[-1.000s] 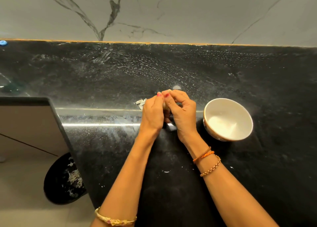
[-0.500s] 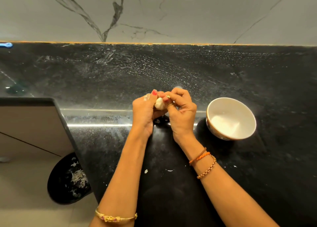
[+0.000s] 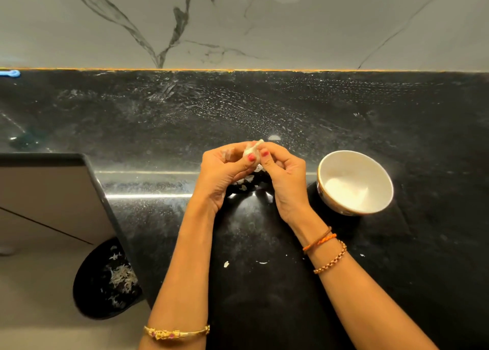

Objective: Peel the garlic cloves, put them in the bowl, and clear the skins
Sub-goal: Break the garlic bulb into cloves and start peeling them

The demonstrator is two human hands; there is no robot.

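Both hands pinching one garlic clove, left hand, right hand, white bowl just right, skin flakes beneath

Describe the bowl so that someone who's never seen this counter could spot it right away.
Start at the black stone counter below the marbled wall. Just to the right of the right hand, standing apart from it, is the bowl: round, white inside, with a thin gold rim. It is the only dish on the counter; everything else there is small white flakes of garlic skin.
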